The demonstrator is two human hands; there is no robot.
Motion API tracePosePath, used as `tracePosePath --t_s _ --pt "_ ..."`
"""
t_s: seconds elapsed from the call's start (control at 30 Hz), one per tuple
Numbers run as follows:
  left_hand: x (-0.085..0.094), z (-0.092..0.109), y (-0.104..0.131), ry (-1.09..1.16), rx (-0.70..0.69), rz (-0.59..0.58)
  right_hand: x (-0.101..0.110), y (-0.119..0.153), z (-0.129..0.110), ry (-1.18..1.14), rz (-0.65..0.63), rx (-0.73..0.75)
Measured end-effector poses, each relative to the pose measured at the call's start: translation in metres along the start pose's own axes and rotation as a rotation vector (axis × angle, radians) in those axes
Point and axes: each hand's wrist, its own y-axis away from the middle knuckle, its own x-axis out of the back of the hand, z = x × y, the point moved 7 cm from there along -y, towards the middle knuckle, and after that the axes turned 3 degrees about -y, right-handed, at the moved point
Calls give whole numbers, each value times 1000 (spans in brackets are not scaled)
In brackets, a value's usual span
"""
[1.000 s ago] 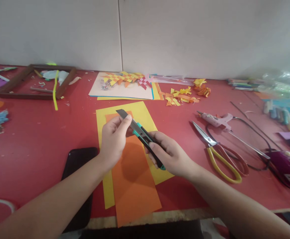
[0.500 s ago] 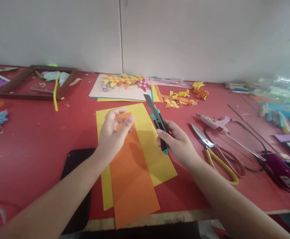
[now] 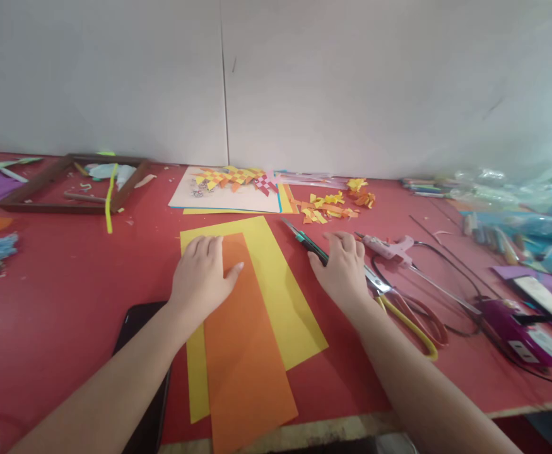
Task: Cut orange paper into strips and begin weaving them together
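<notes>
My left hand [image 3: 200, 274] rests palm down at the upper left edge of an orange paper sheet [image 3: 247, 353], thumb spread over it. That sheet lies slantwise on a larger yellow sheet [image 3: 294, 315]. A black and teal utility knife [image 3: 310, 244] lies low on the table with its blade out, pointing to the far left. Over its rear end, my right hand [image 3: 342, 271] has thumb and fingers apart; the palm hides the end of the handle. Scissors [image 3: 415, 325] with yellow and red handles lie just right of this hand, their blades partly covered.
A pink glue gun [image 3: 389, 249] and its cord lie right, near a purple power strip [image 3: 516, 334]. Behind are woven paper pieces [image 3: 233, 180] on white sheets and paper scraps [image 3: 325, 205]. A brown frame [image 3: 62, 207] stands left; a dark phone-like slab [image 3: 136, 321] lies under my left forearm.
My right hand has lowered the utility knife to the table and loosened its fingers. My left hand has flattened from a raised, curled pose onto the orange sheet. The view has tilted up slightly.
</notes>
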Motion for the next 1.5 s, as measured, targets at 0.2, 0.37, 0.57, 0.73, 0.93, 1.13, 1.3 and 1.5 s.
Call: tracePosePath --t_s 0.2,0.37,0.57,0.73,0.93,1.13,1.3,1.5 --pt "-5 -6 -3 5 57 -89 6 21 -49 -430 -147 280" --pt "-7 -8 -4 24 81 -93 -18 48 -73 -509 -443 316" --pt "-5 -7 -4 56 102 -76 -14 47 -82 -640 -438 378" --pt "-9 -3 -4 78 41 -68 -20 45 -75 -687 -493 237" --pt "-10 -2 -5 69 5 -58 -32 39 -59 -1173 -640 -282" --pt "-9 -4 -7 68 14 -42 -27 30 -62 -1781 -773 -484" --pt "-14 -3 -5 61 4 -71 -28 35 -65 -1841 -845 -546" --pt "-14 -3 -5 18 45 -119 -34 36 -60 -1794 -748 -607"
